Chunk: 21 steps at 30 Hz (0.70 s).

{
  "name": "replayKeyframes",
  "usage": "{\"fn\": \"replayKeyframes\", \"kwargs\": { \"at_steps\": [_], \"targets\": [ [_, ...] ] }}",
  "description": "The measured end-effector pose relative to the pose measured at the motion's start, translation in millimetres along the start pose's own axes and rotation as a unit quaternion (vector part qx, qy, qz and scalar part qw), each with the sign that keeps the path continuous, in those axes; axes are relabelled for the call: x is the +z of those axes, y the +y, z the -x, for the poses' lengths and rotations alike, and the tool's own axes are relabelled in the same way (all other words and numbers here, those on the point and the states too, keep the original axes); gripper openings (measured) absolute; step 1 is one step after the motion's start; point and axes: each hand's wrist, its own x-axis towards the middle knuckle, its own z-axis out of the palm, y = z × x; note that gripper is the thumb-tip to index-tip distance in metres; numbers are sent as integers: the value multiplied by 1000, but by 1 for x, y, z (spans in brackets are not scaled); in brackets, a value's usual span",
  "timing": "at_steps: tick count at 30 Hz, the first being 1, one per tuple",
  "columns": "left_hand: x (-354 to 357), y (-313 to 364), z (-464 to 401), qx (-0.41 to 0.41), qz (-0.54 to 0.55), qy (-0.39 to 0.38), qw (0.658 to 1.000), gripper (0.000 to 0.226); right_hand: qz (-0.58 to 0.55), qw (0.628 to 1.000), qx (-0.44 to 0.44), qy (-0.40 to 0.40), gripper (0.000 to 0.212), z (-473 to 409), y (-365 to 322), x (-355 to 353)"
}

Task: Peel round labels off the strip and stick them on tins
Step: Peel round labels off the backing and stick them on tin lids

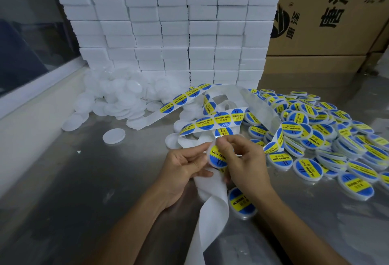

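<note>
Tin (212, 157) pinched by your left hand (185, 172) — face up — so your right hand's (244, 159) thumb, seemingly, presses its label (217, 156) flat.

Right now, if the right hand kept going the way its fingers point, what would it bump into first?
The right hand points up-left at the tin it is labelling, held by the left hand. It already touches that; beyond, probably the label strip.

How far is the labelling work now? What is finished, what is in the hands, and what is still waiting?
Done: a large heap of labelled tins lies on the right. In hand: the left hand holds a tin while the right hand presses a label on it. Left: a pile of plain white tins on the left, and the strip with several labels on it.
</note>
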Motion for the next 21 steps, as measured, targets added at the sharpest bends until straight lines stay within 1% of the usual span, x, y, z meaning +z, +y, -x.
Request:
{"fn": "replayKeyframes", "kwargs": {
  "at_steps": [2, 3, 7, 9, 11, 12, 14, 17, 19, 21],
  "targets": [
    [0, 1, 1, 4, 5, -12, 1000, 39, -4, 1000, -17, 4, 27, -1, 2, 0],
    [0, 1, 1, 6, 10, -13, 1000, 38, -20, 1000, -10, -5, 28, -1, 2, 0],
    [-1, 1, -2, 8, 38, 18, 999, 39, -74, 996, 7, -58, 21, 0, 0, 0],
    [-1, 2, -4, 9, 64, 47, 997, 31, -99, 991, 11, -93, 29, -1, -1, -2],
    [-2, 2, -4, 14, 75, 62, 995, 25, -126, 983, 35, -131, 40, -2, -2, -5],
    [-2, 1, -5, 14, 75, 68, 995, 23, -136, 979, 50, -143, 42, -4, -2, -6],
    [-2, 0, -5, 7, 71, 81, 994, 22, -151, 976, 71, -140, 34, -6, -4, -9],
    [-1, -1, -5, 4, 43, 73, 996, 24, -145, 983, 59, -96, 8, -7, -4, -9],
    [-1, -2, -4, 6, 28, 63, 998, 25, -130, 988, 40, -73, 11, -6, -3, -8],
    [-1, -2, -4, 7, 30, 66, 997, 22, -118, 990, 31, -70, 12, -6, -1, -7]
  ]
}}
